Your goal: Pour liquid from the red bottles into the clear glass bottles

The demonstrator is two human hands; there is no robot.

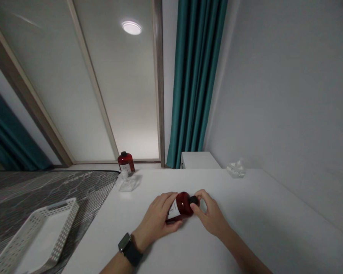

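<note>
While the left hand (pixel 157 217) wraps the body of a dark red bottle (pixel 184 204), the right hand (pixel 213 217) pinches its black cap (pixel 193 199) between thumb and fingers. Left grip is fairly wide, fingers over the far side, thumb along the near side; right grip is narrow, at the neck end.

Bottle's over the middle of the white desk (pixel 277 224), tipped well over, cap end pointing right. Can't tell whether it's touching the surface. White label (pixel 173 210) partly under the left fingers. Cap sits at the neck; can't tell how tight. Dark walls, so fill level is unreadable from where I stand.

Second red bottle (pixel 126 160), also black-capped with a white label, stands upright at the desk's far left corner. Its contents don't read either. Just in front of it: a see-through plastic item (pixel 127 185), too blurry to say whether container or wrap.

Far right, near the wall, a crumpled clear plastic piece (pixel 236 169) on the desk; can't make out anything inside. Left of the desk, a white perforated basket (pixel 74 204) rests on a grey patterned surface (pixel 95 186), flat white bottom visible.
</note>
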